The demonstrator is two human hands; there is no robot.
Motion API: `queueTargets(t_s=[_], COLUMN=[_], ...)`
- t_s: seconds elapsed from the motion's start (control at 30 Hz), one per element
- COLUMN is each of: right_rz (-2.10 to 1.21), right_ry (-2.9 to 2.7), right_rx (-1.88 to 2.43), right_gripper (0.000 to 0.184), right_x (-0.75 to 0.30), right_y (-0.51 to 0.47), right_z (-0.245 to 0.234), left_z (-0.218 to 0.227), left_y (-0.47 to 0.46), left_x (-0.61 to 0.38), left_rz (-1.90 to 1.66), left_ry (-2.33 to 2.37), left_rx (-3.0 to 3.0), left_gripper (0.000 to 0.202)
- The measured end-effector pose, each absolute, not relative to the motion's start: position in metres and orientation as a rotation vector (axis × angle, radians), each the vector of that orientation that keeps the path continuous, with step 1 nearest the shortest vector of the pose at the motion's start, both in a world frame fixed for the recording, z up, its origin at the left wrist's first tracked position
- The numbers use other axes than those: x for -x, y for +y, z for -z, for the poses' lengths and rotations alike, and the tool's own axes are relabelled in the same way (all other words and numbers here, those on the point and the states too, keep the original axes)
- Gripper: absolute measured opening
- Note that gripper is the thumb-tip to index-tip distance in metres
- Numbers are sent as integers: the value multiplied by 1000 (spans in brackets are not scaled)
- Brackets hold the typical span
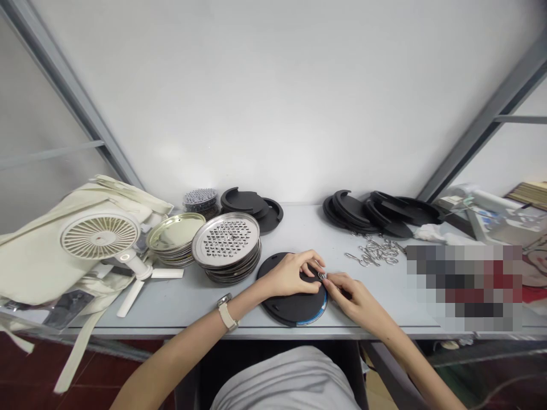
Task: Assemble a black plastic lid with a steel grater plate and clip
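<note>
A round black disc (294, 310) lies flat on the grey table (376, 316), close to its front edge and directly in front of the person. Being round, it shows no clear long axis; a blue strip (315, 316) marks its rim on the lower right, the side toward the person and the right hand. Small dark bumps stand on its upturned face.

The left hand (297, 274) lies over the disc, fingers curved and thumb spread a little from them, its fingertips pointing right toward a small metal clip (322, 277) at the disc's right edge. Whether those fingertips close on the clip cannot be told. The right hand (348, 293) comes in from the other side, pointing left, with thumb and forefinger pinched together on the clip. The clip is too small and too covered for its own direction to be read.

Left of the disc stands a stack of metal graters (226, 245), with gold-coloured plates (177, 230) just beside it and a white fan (100, 236) farther left. Beyond the right hand lies a loose pile of metal rings (378, 252), in front of more black discs (350, 210) near the wall.
</note>
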State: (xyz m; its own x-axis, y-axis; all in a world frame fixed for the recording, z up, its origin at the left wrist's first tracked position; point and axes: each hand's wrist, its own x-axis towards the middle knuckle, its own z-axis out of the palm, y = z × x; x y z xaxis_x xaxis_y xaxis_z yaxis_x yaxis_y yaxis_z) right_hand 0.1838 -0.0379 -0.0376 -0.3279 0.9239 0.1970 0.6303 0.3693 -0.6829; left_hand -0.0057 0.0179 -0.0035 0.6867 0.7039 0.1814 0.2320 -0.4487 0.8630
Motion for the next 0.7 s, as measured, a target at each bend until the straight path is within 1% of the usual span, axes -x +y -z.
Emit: queueTargets(t_s=[0.7], right_rz=[-691], right_ry=[-2046], right_rx=[1360], right_gripper=[36], right_x=[-185], right_y=[-37], right_z=[39], left_z=[8], left_y=[20], left_x=[6], left_rz=[-659], left_ry=[710], left_rx=[-1949], left_gripper=[42])
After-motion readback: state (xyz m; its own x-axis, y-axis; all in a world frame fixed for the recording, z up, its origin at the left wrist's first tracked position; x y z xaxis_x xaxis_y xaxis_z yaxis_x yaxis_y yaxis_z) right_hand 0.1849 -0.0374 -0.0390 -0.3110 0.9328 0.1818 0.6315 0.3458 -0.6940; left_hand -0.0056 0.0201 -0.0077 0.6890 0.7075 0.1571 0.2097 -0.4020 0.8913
